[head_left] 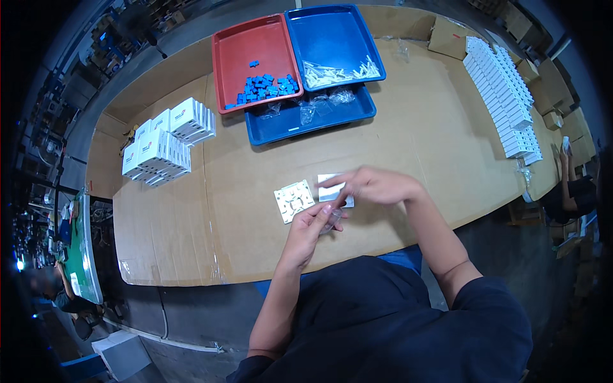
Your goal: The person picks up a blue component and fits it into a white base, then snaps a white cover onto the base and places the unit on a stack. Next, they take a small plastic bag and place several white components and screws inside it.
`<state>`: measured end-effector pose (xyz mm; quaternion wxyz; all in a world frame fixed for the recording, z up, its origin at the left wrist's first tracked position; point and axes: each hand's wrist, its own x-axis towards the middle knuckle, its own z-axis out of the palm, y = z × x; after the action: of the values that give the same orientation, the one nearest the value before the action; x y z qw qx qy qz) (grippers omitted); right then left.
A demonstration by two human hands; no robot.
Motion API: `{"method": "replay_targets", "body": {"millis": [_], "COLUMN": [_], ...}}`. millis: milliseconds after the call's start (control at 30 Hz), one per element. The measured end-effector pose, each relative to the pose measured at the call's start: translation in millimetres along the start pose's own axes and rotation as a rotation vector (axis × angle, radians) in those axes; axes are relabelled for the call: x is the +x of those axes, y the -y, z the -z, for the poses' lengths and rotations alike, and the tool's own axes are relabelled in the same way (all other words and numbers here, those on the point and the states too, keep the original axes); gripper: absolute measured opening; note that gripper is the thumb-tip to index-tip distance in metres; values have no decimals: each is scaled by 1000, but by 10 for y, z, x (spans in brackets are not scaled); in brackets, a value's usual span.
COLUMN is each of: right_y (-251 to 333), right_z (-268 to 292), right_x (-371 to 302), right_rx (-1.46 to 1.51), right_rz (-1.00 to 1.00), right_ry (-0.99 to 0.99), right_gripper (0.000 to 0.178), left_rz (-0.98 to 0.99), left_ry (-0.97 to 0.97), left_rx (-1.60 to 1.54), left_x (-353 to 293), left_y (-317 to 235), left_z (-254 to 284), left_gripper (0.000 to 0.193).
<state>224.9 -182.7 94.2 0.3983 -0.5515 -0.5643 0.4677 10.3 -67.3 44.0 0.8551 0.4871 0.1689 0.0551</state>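
My left hand (308, 231) is closed, with thumb and fingers pinching a small clear plastic bag (333, 220); what is inside it is too small to make out. Just over it comes my right hand (377, 185), its fingertips smeared by motion close to the left fingers. Beside the left hand, a flat white plastic plate (294, 199) with cut-outs lies on the table. Behind the fingers sits a flat white piece (329, 185), partly covered by my right hand.
A red tray (231, 54) holds small blue parts; a blue tray (332, 35) holds thin white pieces. Both rest on another blue tray (281, 133) with clear bags. White boxes (167, 143) are stacked left, more white boxes (501, 96) right. Cardboard walls rim the table (249, 249).
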Motion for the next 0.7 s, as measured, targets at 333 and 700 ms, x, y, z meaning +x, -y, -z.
{"method": "replay_targets", "body": {"millis": [333, 700], "right_y": [-565, -796], "right_z": [2168, 2624], "right_x": [831, 1272], "right_rx": [-820, -1226], "right_rz": [-174, -378], "right_ry": [-906, -592], "right_gripper": [21, 11], "left_rz": [70, 111], "left_ry": [-107, -154], "left_rx": [-89, -143], "left_x": [-118, -403], "left_y": [204, 270], "left_z": [99, 253], "left_gripper": [41, 47]}}
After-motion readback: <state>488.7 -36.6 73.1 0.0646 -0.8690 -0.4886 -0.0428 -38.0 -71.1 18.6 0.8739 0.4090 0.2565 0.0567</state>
